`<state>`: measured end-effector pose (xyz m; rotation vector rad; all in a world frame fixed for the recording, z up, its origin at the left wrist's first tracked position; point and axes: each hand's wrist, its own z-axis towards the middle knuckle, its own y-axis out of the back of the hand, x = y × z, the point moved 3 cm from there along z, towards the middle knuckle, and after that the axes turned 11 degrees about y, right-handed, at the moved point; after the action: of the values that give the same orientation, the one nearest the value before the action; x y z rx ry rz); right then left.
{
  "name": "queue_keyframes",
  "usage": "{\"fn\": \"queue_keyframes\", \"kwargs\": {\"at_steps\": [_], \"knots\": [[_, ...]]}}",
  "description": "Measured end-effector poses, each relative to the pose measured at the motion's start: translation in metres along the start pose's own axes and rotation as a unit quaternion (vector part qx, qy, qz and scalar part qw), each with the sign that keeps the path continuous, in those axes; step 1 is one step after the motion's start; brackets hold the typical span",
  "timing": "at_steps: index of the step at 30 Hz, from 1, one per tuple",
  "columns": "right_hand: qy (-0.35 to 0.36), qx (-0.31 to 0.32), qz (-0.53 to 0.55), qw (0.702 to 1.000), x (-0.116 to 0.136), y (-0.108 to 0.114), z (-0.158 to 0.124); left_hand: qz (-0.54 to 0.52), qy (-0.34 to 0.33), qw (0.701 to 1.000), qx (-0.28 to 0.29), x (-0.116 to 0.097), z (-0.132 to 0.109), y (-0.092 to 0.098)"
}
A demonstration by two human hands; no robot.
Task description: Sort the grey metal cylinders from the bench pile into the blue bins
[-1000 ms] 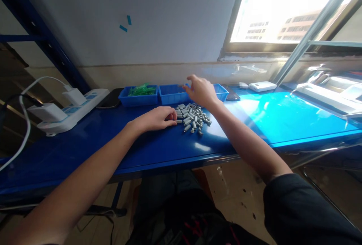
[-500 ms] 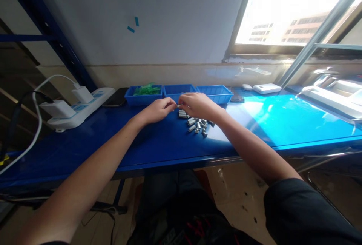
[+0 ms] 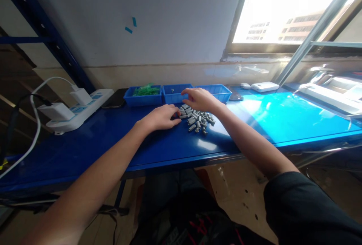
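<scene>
A heap of small grey metal cylinders (image 3: pixel 198 119) lies on the blue table (image 3: pixel 158 147). My left hand (image 3: pixel 161 117) rests palm down at the heap's left edge, fingers curled, fingertips touching the nearest pieces. My right hand (image 3: pixel 199 99) hovers over the back of the heap, by the front rim of the middle blue bin (image 3: pixel 175 94), fingers bent downward; what they hold, if anything, is hidden. A small metal piece lies inside that bin.
Left blue bin (image 3: pixel 143 96) holds green plastic parts; right blue bin (image 3: pixel 217 92) stands beside the middle one. A white power strip (image 3: pixel 79 110) with chargers and cables sits at left, a dark phone (image 3: pixel 114 99) behind it. White devices (image 3: pixel 264 86) lie by the window.
Half a second ago both hands met pinching above the heap. Now they have parted: the left dropped to the heap's left edge, the right moved back toward the middle bin.
</scene>
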<state>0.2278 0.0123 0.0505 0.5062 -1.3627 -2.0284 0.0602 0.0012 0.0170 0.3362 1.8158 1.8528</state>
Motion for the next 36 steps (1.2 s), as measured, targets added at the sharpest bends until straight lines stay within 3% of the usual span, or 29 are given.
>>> {"fn": "queue_keyframes", "kwargs": {"at_steps": [5, 8, 13, 15, 17, 21, 23, 25, 27, 30, 32, 36], "knots": [[0.059, 0.043, 0.054, 0.996, 0.014, -0.003, -0.002, -0.006, 0.039, 0.999, -0.035, -0.003, 0.001, -0.003], [0.084, 0.073, 0.069, 0.991, 0.017, -0.01, -0.002, -0.069, 0.059, 0.994, -0.059, 0.006, 0.004, -0.001], [0.077, 0.044, 0.026, 0.996, 0.019, -0.008, -0.001, -0.192, 0.06, 0.974, -0.102, 0.021, 0.006, 0.005], [0.068, -0.005, 0.0, 0.998, 0.021, 0.002, -0.002, -0.22, 0.049, 0.969, -0.101, 0.022, 0.007, 0.004], [0.048, -0.1, -0.022, 0.994, 0.022, 0.017, -0.006, -0.218, 0.041, 0.97, -0.097, 0.022, 0.007, 0.001], [-0.013, -0.347, -0.069, 0.935, 0.013, 0.046, -0.014, -0.122, -0.007, 0.99, -0.074, 0.015, 0.009, -0.008], [-0.05, -0.384, -0.093, 0.917, 0.003, 0.048, -0.014, -0.074, -0.022, 0.995, -0.061, 0.011, 0.009, -0.011], [-0.092, -0.311, -0.105, 0.94, -0.008, 0.04, -0.01, -0.047, -0.018, 0.997, -0.059, 0.009, 0.01, -0.011], [-0.114, -0.164, -0.096, 0.975, -0.016, 0.025, -0.005, -0.047, -0.008, 0.997, -0.059, 0.009, 0.011, -0.01], [-0.066, 0.012, -0.049, 0.997, -0.012, 0.005, -0.004, -0.099, 0.02, 0.993, -0.06, 0.015, 0.012, -0.009], [-0.013, 0.047, -0.023, 0.999, -0.001, -0.002, -0.005, -0.151, 0.048, 0.984, -0.076, 0.022, 0.013, -0.008], [0.047, 0.042, -0.011, 0.998, 0.021, -0.005, -0.003, -0.266, 0.075, 0.955, -0.113, 0.029, 0.014, -0.006]]}}
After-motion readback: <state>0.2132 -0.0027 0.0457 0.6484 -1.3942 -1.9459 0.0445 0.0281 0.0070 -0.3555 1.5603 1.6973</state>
